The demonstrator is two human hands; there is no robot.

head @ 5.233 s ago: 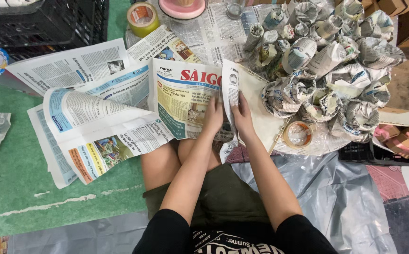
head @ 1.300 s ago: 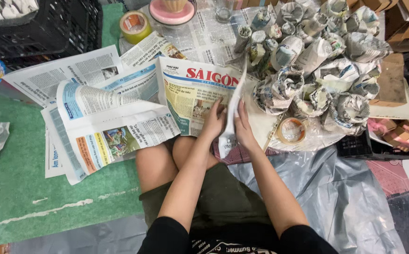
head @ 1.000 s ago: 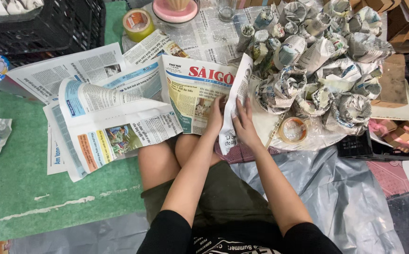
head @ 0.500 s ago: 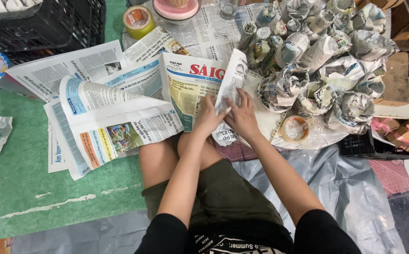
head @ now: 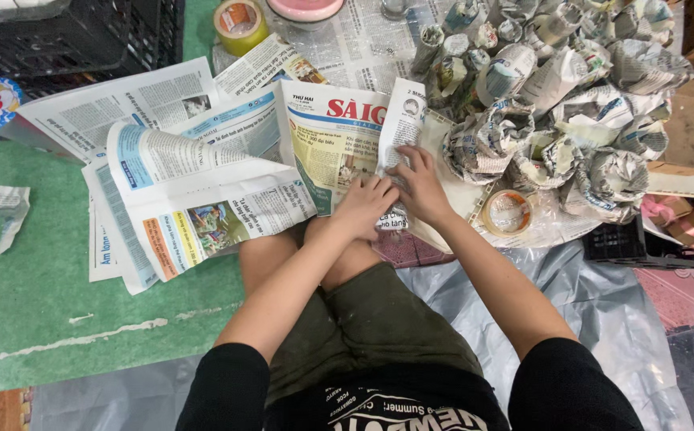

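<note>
- Plastic sheeting (head: 602, 319), grey, nearest, beside green floor mat (head: 36, 303).
- Left hand (head: 363, 207) and right hand (head: 420, 185) pressed flat, fingers spread, on folded newspaper strip (head: 401, 128), gripping nothing.
- Spread newspapers (head: 203, 183) just left.
- Paper-wrapped bundles (head: 554, 96) heaped right.
- Tape roll (head: 239, 24), black crate (head: 68, 36) farthest.

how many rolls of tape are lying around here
2. One yellowish tape roll lies at the top beside the black crate; a clear tape roll lies by the right hand. Others may be hidden under the newspaper bundles.
</note>
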